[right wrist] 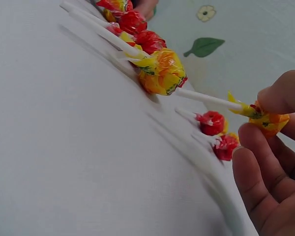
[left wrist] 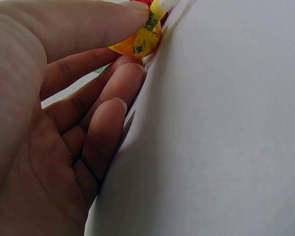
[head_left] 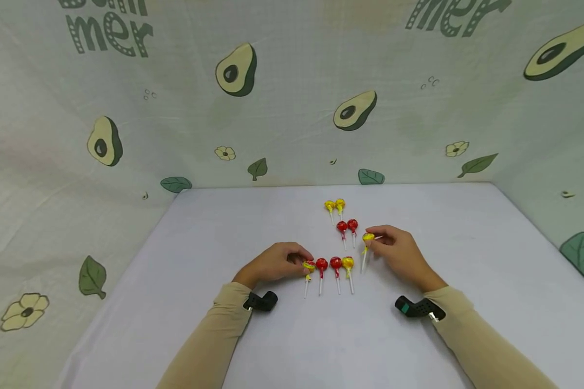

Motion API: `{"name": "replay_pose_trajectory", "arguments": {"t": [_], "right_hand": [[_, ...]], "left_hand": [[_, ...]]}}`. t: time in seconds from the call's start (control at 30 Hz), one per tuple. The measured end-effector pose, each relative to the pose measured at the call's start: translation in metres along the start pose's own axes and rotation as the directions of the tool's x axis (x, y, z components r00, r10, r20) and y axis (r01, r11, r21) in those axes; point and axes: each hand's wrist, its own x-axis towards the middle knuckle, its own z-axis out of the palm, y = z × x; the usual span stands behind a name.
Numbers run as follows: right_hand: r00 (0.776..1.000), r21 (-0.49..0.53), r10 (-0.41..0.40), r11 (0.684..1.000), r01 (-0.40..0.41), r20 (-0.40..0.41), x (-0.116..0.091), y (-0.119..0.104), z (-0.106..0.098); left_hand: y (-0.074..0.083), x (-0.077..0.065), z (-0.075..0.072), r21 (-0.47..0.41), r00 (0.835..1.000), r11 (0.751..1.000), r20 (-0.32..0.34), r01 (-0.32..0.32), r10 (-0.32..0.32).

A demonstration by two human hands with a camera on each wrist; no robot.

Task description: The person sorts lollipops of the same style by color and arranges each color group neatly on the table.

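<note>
Beige sleeves (head_left: pixel 206 335), head view, cross the surface (head_left: pixel 311 346), whose far edge (head_left: pixel 409 185) lies behind four lollipops (head_left: pixel 342 226). Left wrist: left fingers (left wrist: pixel 105 130) pinch the leftmost lollipop (left wrist: pixel 146 43). Right wrist: right fingers (right wrist: pixel 250 177), closed at the tips, pinch a yellow lollipop (right wrist: pixel 273 124) above the surface.

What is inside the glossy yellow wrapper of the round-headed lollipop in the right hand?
A thin white stick runs out from the gathered end of the yellow wrapper. What the wrapper encloses is covered, partly also by the pinching right hand, and cannot be seen.
</note>
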Motion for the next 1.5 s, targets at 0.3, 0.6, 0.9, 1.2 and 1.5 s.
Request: {"name": "replay_pose_trajectory", "arguments": {"t": [0.3,0.6,0.9,1.2,1.5], "right_hand": [[0.999,-0.047,0.039,0.998,-0.038,0.018,0.018,0.002,-0.008],[0.991,-0.020,0.129,0.992,-0.128,0.037,0.037,-0.002,-0.014],[0.986,0.082,0.163,0.983,-0.164,0.024,0.056,-0.001,-0.016],[0.981,0.129,0.189,0.973,-0.194,0.048,0.071,0.003,-0.018],[0.981,0.163,0.189,0.968,-0.193,0.043,0.090,0.000,-0.016]], "left_hand": [[-0.001,0.005,0.002,0.021,1.000,1.000,-0.014,-0.023,0.023],[-0.002,0.005,0.003,0.013,1.000,1.000,-0.009,-0.009,0.010],[-0.002,0.003,0.004,0.021,1.000,1.000,-0.012,-0.006,0.006],[-0.005,0.003,0.006,0.021,1.000,1.000,-0.017,0.000,0.001],[-0.004,0.001,0.003,0.026,1.000,1.000,-0.022,-0.008,0.009]]}}
